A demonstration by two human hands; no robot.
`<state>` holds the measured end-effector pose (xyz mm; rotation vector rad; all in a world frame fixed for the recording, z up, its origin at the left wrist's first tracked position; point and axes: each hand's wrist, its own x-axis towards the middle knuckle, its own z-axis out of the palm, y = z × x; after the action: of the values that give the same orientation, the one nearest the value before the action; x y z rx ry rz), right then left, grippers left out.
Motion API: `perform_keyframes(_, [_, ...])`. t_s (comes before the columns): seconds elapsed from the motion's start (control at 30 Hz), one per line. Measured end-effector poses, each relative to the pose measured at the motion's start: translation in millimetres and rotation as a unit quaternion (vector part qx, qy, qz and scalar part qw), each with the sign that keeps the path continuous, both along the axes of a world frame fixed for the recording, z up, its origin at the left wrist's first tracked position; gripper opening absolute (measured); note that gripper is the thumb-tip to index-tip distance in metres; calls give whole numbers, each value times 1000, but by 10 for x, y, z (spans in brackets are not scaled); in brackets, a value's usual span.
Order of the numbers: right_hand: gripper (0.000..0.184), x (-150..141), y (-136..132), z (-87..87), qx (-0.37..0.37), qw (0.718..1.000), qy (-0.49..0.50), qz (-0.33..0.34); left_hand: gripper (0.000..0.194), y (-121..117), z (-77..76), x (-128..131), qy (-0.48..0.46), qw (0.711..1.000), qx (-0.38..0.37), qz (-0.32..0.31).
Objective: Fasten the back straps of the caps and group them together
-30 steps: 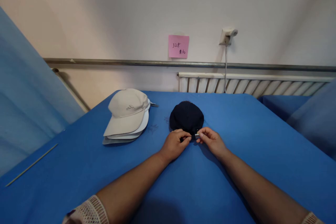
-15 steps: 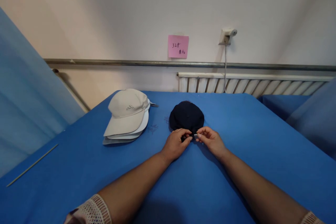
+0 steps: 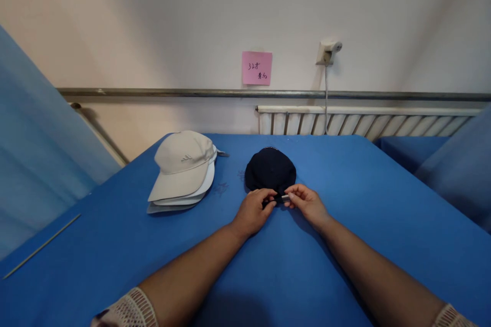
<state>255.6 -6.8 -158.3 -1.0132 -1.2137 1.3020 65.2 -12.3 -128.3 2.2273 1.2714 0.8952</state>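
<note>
Dark cap (image 3: 270, 167) near far edge of blue-covered table (image 3: 326, 255); left hand (image 3: 255, 210) pinching its strap (image 3: 271, 201), right hand's (image 3: 307, 204) fingertips gripping strap's metal buckle (image 3: 285, 197). Stacked pale caps (image 3: 183, 163) toward far left corner; thin stick (image 3: 42, 246) along left edge.

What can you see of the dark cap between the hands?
The dark navy or black fabric cap sits on the blue cloth-covered table, right of the stacked pale caps. Its rounded crown is uppermost, soft and slightly puckered near the strap. The left hand pinches the dark strap at the near edge; the right hand holds the strap's small silvery metal buckle. The brim is hidden.
</note>
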Motion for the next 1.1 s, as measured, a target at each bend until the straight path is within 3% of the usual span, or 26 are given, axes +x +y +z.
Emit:
perform_keyframes(0.33, [43,-14,-7,-15,16,1000,-18,-10,33,-6,-16,-12,-2,1000,0,-21])
perform_keyframes(0.5, [40,-14,-19,7,10,1000,-10,14,41,-47,22,-3,46,997,25,-58])
perform_keyframes(0.83, [35,-33,-77,85,-1,999,17,48,25,-119,130,58,160,980,112,-45])
perform_keyframes(1.1, [38,-46,-97,115,5,1000,8,6,17,-150,155,78,182,970,158,-32])
